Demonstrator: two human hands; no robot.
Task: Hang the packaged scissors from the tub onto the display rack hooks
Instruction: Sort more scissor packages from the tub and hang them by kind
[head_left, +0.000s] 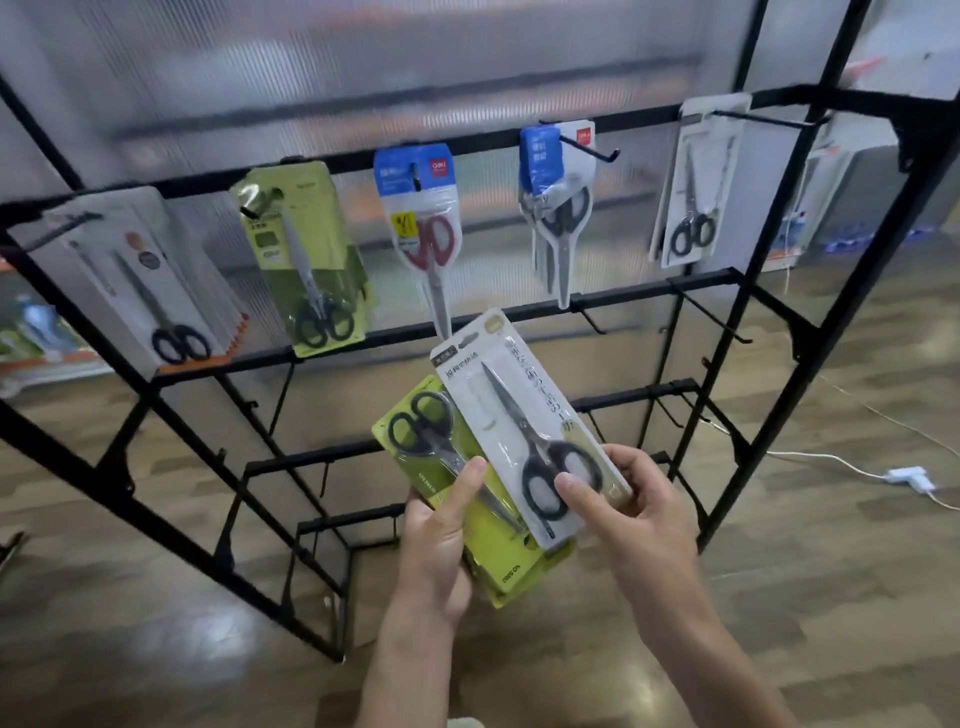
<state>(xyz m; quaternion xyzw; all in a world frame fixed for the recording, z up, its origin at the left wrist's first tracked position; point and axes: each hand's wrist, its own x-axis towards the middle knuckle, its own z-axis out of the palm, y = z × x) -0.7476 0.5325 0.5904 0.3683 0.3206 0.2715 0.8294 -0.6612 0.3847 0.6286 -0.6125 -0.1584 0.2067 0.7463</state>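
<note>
My left hand (441, 540) grips a green scissors package (498, 566), thumb pressed on its front, scissor handles pointing up. My right hand (628, 499) pinches the lower end of a white scissors package (498, 384), thumb on the black handles; it lies tilted over the green one. In front stands the black display rack (363, 161). Its top row of hooks carries a white stack (140, 280), a green stack (306, 260), a blue-header pack with red scissors (421, 223), a blue-header pack with dark scissors (558, 208) and a white pack (696, 187). The tub is out of view.
Lower rack bars carry bare hooks (717, 317) at the right and middle. A wooden floor lies below, with a white cable and plug (909, 478) at the right. A translucent ribbed panel (363, 67) stands behind the rack.
</note>
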